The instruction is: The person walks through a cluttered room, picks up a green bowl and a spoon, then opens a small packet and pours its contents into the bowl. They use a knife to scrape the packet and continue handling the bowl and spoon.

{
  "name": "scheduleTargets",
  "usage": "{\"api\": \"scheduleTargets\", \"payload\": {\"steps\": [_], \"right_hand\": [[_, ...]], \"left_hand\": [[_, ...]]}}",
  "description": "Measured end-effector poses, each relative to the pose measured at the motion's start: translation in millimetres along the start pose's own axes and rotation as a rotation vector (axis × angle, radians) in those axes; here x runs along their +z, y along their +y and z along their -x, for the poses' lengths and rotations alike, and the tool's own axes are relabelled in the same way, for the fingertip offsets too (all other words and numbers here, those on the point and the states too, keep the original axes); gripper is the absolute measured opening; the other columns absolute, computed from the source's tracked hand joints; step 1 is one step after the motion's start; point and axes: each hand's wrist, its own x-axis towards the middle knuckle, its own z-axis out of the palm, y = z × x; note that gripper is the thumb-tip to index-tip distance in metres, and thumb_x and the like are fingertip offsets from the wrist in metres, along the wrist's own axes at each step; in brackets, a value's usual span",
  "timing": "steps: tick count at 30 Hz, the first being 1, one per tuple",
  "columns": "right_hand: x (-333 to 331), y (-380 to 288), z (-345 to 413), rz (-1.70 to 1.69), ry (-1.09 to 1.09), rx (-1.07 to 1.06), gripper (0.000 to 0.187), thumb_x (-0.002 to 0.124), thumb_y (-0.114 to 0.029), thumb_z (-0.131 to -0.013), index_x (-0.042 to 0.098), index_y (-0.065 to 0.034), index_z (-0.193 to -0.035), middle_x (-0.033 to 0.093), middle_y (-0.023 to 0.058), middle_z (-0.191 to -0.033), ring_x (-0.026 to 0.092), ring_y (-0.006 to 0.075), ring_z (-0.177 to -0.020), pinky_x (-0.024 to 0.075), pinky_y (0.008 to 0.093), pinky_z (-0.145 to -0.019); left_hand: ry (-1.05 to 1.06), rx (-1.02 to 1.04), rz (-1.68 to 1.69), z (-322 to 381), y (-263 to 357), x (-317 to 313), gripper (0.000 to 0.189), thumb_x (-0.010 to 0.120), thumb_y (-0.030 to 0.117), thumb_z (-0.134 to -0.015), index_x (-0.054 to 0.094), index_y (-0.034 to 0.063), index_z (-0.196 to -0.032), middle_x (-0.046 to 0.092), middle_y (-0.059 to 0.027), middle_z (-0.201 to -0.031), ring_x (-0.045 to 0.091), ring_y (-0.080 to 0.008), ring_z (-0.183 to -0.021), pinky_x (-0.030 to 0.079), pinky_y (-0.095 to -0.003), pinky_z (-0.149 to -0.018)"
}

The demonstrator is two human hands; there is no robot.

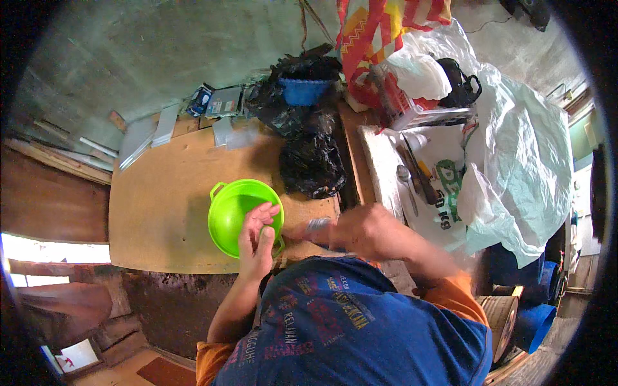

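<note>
A bright green plastic bowl with small side handles [227,217] rests on the light-brown wooden tabletop [159,207] in front of me. My left hand [259,236] is over the right part of the bowl, palm turned inward, fingers slightly curled and apart, with nothing seen in it. To the right of the bowl my right hand [364,229] is blurred and curled around something; a small silvery, ridged object [318,224] shows at its fingers, too blurred to identify. Behind the hands lies a black plastic bag [311,166] on the table.
A blue container [304,91] stands among black bags at the back. Small packets [224,101] and clear plastic sheets [236,137] lie along the rear edge. On the right, a spoon [404,173] and a long dark-handled tool [421,178] lie on a white printed sack [442,207].
</note>
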Motion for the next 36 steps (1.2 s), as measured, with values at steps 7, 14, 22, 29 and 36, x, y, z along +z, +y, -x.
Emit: {"api": "scheduleTargets", "payload": {"steps": [7, 14, 22, 29, 36], "right_hand": [[-30, -2, -12, 0.150, 0.023, 0.012, 0.018, 0.067, -0.014, -0.081, 0.075, -0.0174, -0.096, 0.066, 0.0072, -0.077, 0.066, 0.0303, -0.076, 0.0541, 0.0425, -0.066], [-43, -4, -19, 0.123, 0.111, -0.007, 0.009, 0.074, -0.013, -0.077, 0.074, -0.0105, -0.086, 0.068, 0.0091, -0.077, 0.066, 0.0300, -0.072, 0.0527, 0.0404, -0.065], [-53, -18, -24, -0.152, 0.019, 0.189, 0.020, 0.073, -0.005, -0.080, 0.076, -0.0070, -0.099, 0.068, 0.0107, -0.075, 0.067, 0.0308, -0.071, 0.0528, 0.0418, -0.066], [-65, -26, -36, -0.265, -0.035, 0.140, 0.008, 0.074, -0.005, -0.085, 0.072, -0.0018, -0.092, 0.068, 0.0114, -0.078, 0.068, 0.0278, -0.073, 0.0527, 0.0367, -0.065], [-49, -10, -30, -0.614, 0.292, 0.260, 0.014, 0.074, -0.009, -0.091, 0.070, 0.0000, -0.100, 0.070, 0.0036, -0.090, 0.066, 0.0103, -0.083, 0.0551, 0.0293, -0.072]], "left_hand": [[0.037, -0.058, -0.013, 11, 0, -6, 0.055, 0.047, 0.046, -0.105, 0.053, -0.0006, -0.132, 0.063, -0.0144, -0.125, 0.057, -0.0228, -0.116, 0.044, -0.0373, -0.098], [0.068, -0.120, 0.061, 20, -5, -6, 0.052, 0.049, 0.044, -0.104, 0.056, -0.0004, -0.129, 0.064, -0.0119, -0.123, 0.057, -0.0206, -0.112, 0.044, -0.0361, -0.096], [-0.079, -0.106, 0.106, 4, 7, 6, 0.078, 0.063, 0.057, -0.092, 0.047, -0.0001, -0.143, 0.051, -0.0127, -0.143, 0.049, -0.0240, -0.129, 0.037, -0.0399, -0.110], [-0.188, 0.029, 0.230, -12, 29, 10, 0.034, 0.057, 0.029, -0.103, 0.067, -0.0009, -0.116, 0.066, -0.0111, -0.121, 0.062, -0.0168, -0.101, 0.050, -0.0322, -0.088], [0.095, 0.042, 0.429, -30, 63, 33, 0.028, 0.053, 0.020, -0.106, 0.067, 0.0018, -0.089, 0.061, -0.0004, -0.070, 0.051, -0.0065, -0.060, 0.040, -0.0228, -0.056]]}}
